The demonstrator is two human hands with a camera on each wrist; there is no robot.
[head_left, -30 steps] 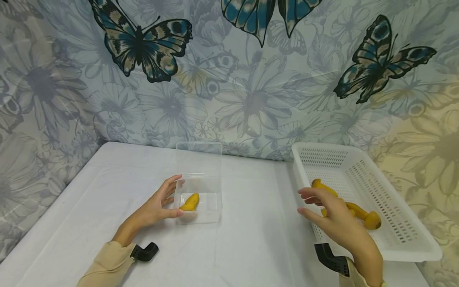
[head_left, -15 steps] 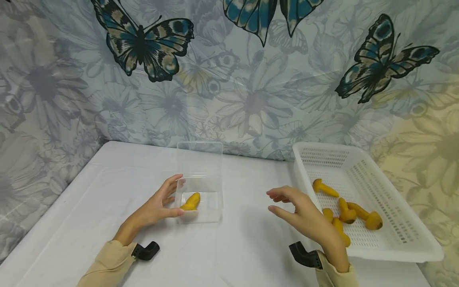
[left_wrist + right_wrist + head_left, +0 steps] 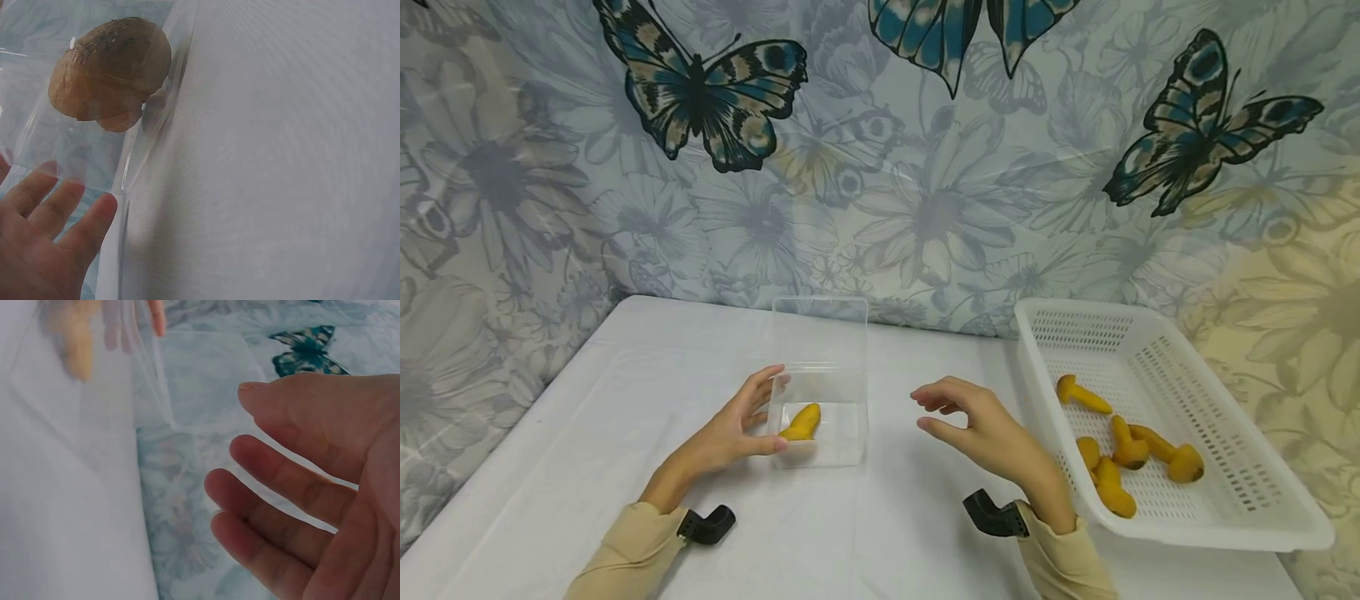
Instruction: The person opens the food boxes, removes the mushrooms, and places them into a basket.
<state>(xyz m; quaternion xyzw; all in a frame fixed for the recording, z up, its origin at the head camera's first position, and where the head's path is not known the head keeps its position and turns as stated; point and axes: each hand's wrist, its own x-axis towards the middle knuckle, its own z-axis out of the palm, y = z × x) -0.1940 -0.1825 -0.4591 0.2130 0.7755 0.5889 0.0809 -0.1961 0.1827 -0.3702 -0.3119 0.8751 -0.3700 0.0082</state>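
In the head view my left hand [image 3: 733, 433] holds a clear plastic box [image 3: 847, 450] at its left side, the thumb near the front and the fingers farther back. The box's see-through lid [image 3: 820, 329] stands up behind it. Inside lies one yellow-brown mushroom [image 3: 803, 422]; its rounded cap [image 3: 115, 69] shows through the plastic in the left wrist view. To the right of the box, above the white cloth, my right hand [image 3: 977, 425] hovers with loosely bent fingers and nothing in them. The right wrist view shows that hand's fingers [image 3: 269, 519] apart from the box.
On the right stands a white perforated basket [image 3: 1247, 500] with several yellow-brown mushrooms [image 3: 1183, 462] on its floor. White cloth [image 3: 910, 533] covers the table. A flowered butterfly-print backdrop [image 3: 940, 200] rises along the table's back and left edges.
My right hand has moved left, from above the basket to the space between basket and box, uncovering the mushrooms there. My left hand and the box have stayed in place.
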